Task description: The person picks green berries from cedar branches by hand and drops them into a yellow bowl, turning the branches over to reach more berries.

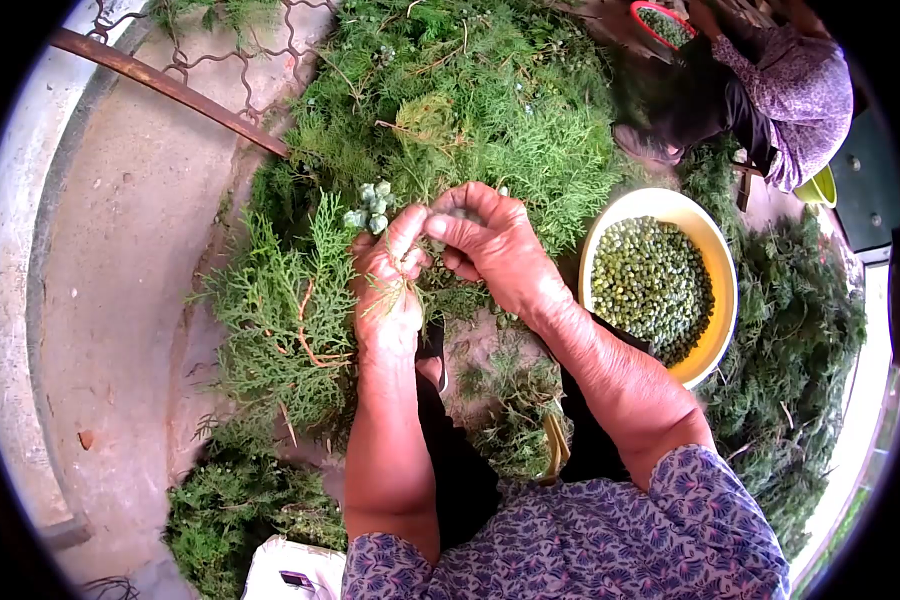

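My left hand [388,290] is closed around a green conifer sprig [302,320] whose flat, scaly foliage spreads out to the left. A cluster of pale blue-green seed cones [370,207] shows just beyond its fingertips. Close against it, my right hand [500,245] has its thumb and fingers pinched together, touching or almost touching the left fingers. Whatever lies inside that pinch is mostly hidden. To the right of my right forearm stands a yellow basin [727,290] holding many small green cones [650,285].
A large heap of cut conifer branches [470,90] lies ahead, with more branches [780,370] at right and lower left. A rusty metal bar [170,90] slants across the upper left. Another person [795,100] crouches upper right near a red-rimmed bowl [663,28]. A white container [290,570] sits below.
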`<state>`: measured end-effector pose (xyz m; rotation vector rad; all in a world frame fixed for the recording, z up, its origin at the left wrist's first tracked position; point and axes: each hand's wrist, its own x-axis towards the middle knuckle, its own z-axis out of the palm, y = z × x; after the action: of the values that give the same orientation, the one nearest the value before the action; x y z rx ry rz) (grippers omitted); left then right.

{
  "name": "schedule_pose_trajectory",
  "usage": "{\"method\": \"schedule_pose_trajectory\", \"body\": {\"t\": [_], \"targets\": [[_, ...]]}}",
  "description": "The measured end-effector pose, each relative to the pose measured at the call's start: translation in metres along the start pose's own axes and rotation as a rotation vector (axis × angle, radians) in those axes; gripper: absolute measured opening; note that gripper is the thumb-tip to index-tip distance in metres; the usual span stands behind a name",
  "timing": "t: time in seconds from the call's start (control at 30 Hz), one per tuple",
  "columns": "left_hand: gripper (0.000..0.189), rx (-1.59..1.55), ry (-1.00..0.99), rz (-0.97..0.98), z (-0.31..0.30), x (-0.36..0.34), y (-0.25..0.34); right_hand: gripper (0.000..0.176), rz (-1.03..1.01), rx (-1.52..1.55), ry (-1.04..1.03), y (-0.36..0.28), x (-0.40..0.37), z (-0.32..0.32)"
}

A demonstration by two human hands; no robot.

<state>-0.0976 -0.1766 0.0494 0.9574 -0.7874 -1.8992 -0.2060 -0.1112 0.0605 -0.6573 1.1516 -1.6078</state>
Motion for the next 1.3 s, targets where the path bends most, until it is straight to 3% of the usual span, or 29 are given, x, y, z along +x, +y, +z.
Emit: {"method": "schedule_pose_trajectory", "body": {"t": [0.03, 0.1, 0.17, 0.3, 0.37, 0.5, 0.57, 0.63, 0.7, 0.77, 0.83, 0.9, 0.97, 1.0, 1.03, 1.1, 1.13, 1.17, 1.23, 1.27, 1.3], "targets": [[0.026, 0.015, -0.020, -0.016, -0.002, 0.002, -0.001, 0.013, 0.108, 0.078, -0.028, -0.002, 0.001, -0.004], [0.038, -0.036, -0.002, -0.025, -0.005, 0.005, 0.002, 0.013, 0.129, 0.337, -0.114, -0.003, 0.004, -0.010], [0.017, 0.032, 0.008, 0.033, -0.002, 0.004, 0.003, 0.012, 0.106, 0.407, -0.128, -0.006, 0.005, -0.013], [0.020, -0.068, -0.064, 0.041, -0.008, 0.006, -0.003, 0.011, 0.128, 0.328, 0.016, -0.014, 0.001, -0.012], [0.022, 0.016, -0.090, 0.069, -0.005, 0.003, -0.001, 0.014, 0.117, 0.044, -0.009, -0.011, -0.003, -0.008], [0.023, -0.011, -0.150, 0.042, -0.004, -0.001, -0.002, 0.018, -0.096, -0.123, 0.025, 0.012, -0.002, -0.001], [0.029, 0.012, -0.034, 0.041, 0.006, -0.010, -0.001, 0.017, -0.030, -0.133, 0.043, 0.003, -0.005, 0.002], [0.039, 0.044, -0.145, 0.074, -0.010, -0.001, -0.007, 0.017, 0.036, -0.142, 0.058, -0.003, -0.007, 0.002], [0.040, 0.168, -0.101, 0.034, -0.012, 0.002, -0.005, 0.015, 0.154, 0.150, -0.086, -0.007, -0.006, -0.004], [0.033, -0.023, -0.102, 0.108, -0.001, -0.007, -0.003, 0.014, 0.197, 0.317, -0.103, -0.010, -0.010, -0.008], [0.029, 0.069, -0.040, 0.023, -0.006, 0.005, -0.006, 0.014, 0.194, 0.295, -0.218, -0.026, -0.022, -0.017], [0.023, -0.084, -0.090, 0.139, 0.003, -0.010, 0.005, 0.016, 0.136, 0.218, -0.137, -0.046, -0.040, -0.025], [0.022, 0.039, -0.099, 0.089, -0.007, 0.003, 0.002, 0.017, -0.041, -0.200, 0.033, -0.057, -0.057, -0.046], [0.021, 0.014, -0.136, 0.146, -0.009, 0.001, -0.001, 0.018, -0.028, -0.362, 0.166, -0.060, -0.065, -0.059], [0.010, -0.013, -0.140, 0.119, -0.004, 0.000, 0.002, 0.020, -0.015, -0.524, 0.299, -0.061, -0.073, -0.078], [0.011, 0.011, -0.150, 0.136, -0.005, -0.001, -0.002, 0.024, -0.065, -0.657, 0.461, -0.042, -0.085, -0.142], [0.015, 0.079, -0.133, 0.251, 0.008, -0.012, 0.002, 0.025, -0.082, -0.789, 0.521, -0.043, -0.096, -0.161], [0.015, 0.151, -0.151, 0.210, 0.006, -0.014, 0.005, 0.026, -0.098, -0.920, 0.580, -0.042, -0.108, -0.178], [0.017, -0.124, -0.519, -0.073, -0.024, 0.009, -0.012, 0.033, -0.021, -1.109, 0.647, -0.032, -0.129, -0.224], [0.017, 0.278, -0.207, 0.206, -0.010, -0.002, -0.007, 0.033, 0.076, -1.115, 0.761, -0.013, -0.138, -0.262], [0.020, 0.382, -0.220, 0.170, -0.012, 0.002, -0.007, 0.034, 0.175, -1.114, 0.874, 0.000, -0.147, -0.291]]}}
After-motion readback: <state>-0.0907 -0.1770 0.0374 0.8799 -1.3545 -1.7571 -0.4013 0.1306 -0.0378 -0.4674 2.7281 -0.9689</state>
